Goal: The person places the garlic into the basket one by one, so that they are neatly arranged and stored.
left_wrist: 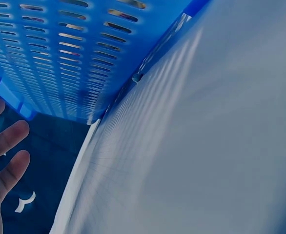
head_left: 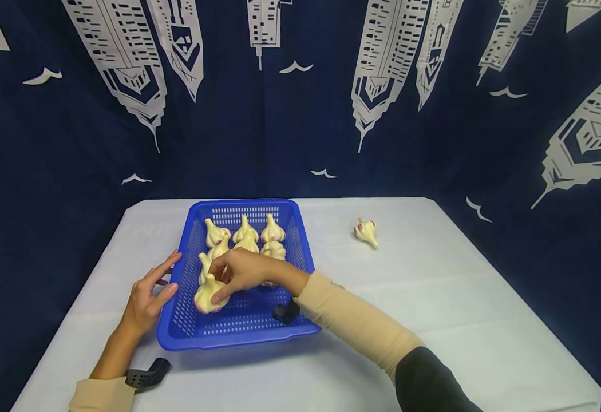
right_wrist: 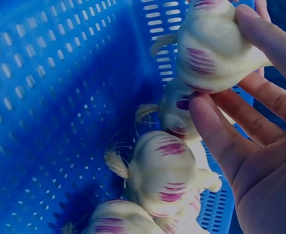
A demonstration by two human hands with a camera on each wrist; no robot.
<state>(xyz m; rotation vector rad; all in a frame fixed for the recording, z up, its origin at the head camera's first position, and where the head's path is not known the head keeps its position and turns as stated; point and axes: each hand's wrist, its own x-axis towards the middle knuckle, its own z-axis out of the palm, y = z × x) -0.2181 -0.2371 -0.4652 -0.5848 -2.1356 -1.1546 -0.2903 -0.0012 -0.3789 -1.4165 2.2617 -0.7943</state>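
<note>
My right hand [head_left: 246,272] pinches a garlic bulb [head_left: 208,297] between thumb and fingers, over the near left part of a blue plastic basket [head_left: 238,341]. In the right wrist view the held garlic bulb [right_wrist: 216,48] shows purple streaks and a tuft of roots, with other bulbs [right_wrist: 162,165] close below it. Several more garlic bulbs [head_left: 273,230] stand in rows in the basket's far half; the right forearm partly covers some. My left hand [head_left: 146,300] rests at the basket's left rim with its fingers extended. The left wrist view shows those fingers [left_wrist: 11,168] beside the slotted basket wall [left_wrist: 79,53].
One loose garlic bulb [head_left: 366,232] lies on the white tabletop [head_left: 434,297], right of the basket. A dark blue cloth [head_left: 259,143] with white building prints hangs behind the table. Black wrist devices [head_left: 148,375] are worn on both wrists.
</note>
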